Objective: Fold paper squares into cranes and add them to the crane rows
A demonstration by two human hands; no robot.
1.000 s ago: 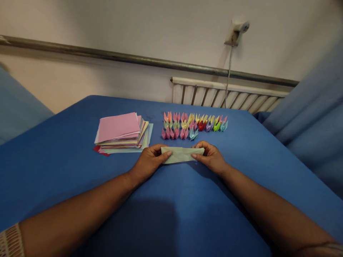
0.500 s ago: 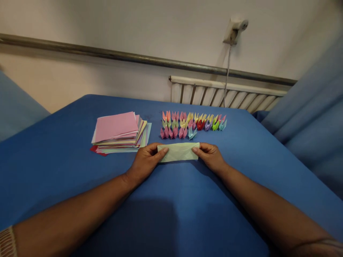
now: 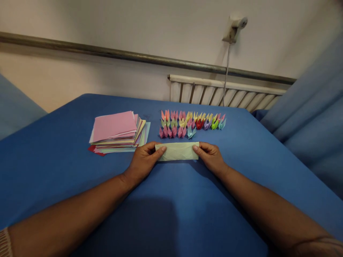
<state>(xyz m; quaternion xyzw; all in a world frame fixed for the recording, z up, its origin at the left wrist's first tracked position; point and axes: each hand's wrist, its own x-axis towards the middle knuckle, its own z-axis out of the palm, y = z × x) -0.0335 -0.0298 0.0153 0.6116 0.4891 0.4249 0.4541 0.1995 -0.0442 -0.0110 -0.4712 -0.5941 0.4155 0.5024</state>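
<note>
Where the blue surface [image 3: 174,214] runs toward its far edge, a folded paper [image 3: 177,151], pale green and doubled into a long narrow strip, lies flat a little short of the middle of that edge, its long sides parallel to it. The left hand [image 3: 143,160] is closed on the strip's left end, a finger laid over the top and the thumb at the far side. The right hand [image 3: 211,157] is closed on the right end in the same way, fingertips on the paper. Held at both ends and pressed down, the strip looks pinned so that its layers lie squared and the crease stays sharp.

Toward the far left corner sits a stack of sheets [image 3: 115,130], pink on top with other colours fanned out beneath. It is near the left hand but not touching it, likely put there for an easy reach. Along the far edge, just beyond the strip, small folded figures [image 3: 191,123] of many colours stand in tight rows, apart from the hands and seemingly set out of the way of the working spot.

Behind the surface a metal rail [image 3: 107,53] runs along the wall above a radiator [image 3: 222,92], and a blue curtain [image 3: 313,107] hangs by the right edge.
</note>
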